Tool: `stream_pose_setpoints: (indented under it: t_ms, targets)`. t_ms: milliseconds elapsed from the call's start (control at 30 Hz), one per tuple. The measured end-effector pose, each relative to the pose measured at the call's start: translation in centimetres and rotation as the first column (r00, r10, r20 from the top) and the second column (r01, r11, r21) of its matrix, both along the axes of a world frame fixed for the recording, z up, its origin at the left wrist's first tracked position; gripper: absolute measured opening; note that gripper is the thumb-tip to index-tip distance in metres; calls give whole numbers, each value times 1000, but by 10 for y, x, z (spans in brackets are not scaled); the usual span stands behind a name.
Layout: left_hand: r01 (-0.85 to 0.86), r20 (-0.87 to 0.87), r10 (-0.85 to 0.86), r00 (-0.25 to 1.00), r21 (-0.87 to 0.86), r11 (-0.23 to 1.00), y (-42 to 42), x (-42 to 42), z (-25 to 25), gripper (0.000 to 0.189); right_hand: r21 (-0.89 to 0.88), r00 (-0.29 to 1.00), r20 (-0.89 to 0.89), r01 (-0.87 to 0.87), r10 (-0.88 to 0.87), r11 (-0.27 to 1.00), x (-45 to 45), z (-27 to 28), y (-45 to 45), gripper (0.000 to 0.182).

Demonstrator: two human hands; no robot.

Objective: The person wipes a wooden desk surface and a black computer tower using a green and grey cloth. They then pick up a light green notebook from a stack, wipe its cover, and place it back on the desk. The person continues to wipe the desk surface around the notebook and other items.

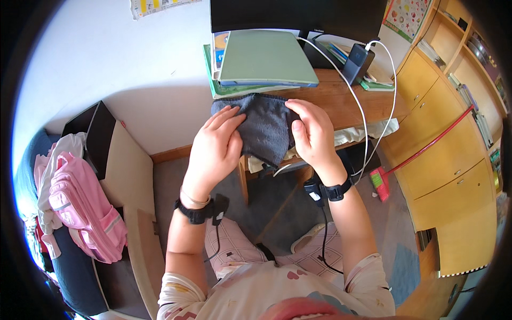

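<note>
A dark grey cloth with a stitched edge hangs between my two hands, in front of a wooden desk. My left hand has its fingers over the cloth's left part. At the upper right edge of the cloth, my right hand holds it, fingertips on top and thumb near the side. The cloth's lower corner droops over the desk's front edge. Just behind it lies a pale green flat case or folder on green-edged papers. Each wrist wears a black strap with a small cabled device.
A monitor stands at the back of the desk. A black power bank with a white cable looping down over the edge is at the right. A red-handled broom leans on yellow cabinets. Left is a pink backpack.
</note>
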State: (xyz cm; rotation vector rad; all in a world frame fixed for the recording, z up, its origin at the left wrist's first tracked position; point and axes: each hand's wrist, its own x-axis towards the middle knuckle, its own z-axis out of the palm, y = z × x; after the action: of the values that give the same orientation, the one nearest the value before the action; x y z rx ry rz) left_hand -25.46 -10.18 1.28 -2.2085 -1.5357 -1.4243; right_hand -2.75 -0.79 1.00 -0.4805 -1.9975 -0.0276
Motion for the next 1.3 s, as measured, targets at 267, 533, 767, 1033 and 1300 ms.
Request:
stream_pose_setpoints:
  t_ms: [267, 533, 767, 1033, 1300]
  targets:
    - [-83, -221, 114, 969, 147, 986, 1, 33, 1, 40, 36, 998, 46, 38, -40, 999, 2, -4, -7, 40]
    - [-36, 92, 27, 995, 106, 994, -7, -10, -25, 26, 58, 995, 95, -17, 12, 998, 2, -2, -8, 47]
    - [-76, -31, 81, 996, 140, 987, 1, 20, -14, 42, 98, 991, 131, -34, 21, 995, 7, -3, -10, 39]
    - [-188, -391, 256, 884, 203, 961, 19, 99, -8, 46, 179, 981, 78, 159, -175, 971, 35, -11, -20, 38]
    - [-180, -467, 237, 852, 164, 970, 70, 179, -15, 38, -1, 855, 108, 510, -507, 860, 92, -12, 3, 38]
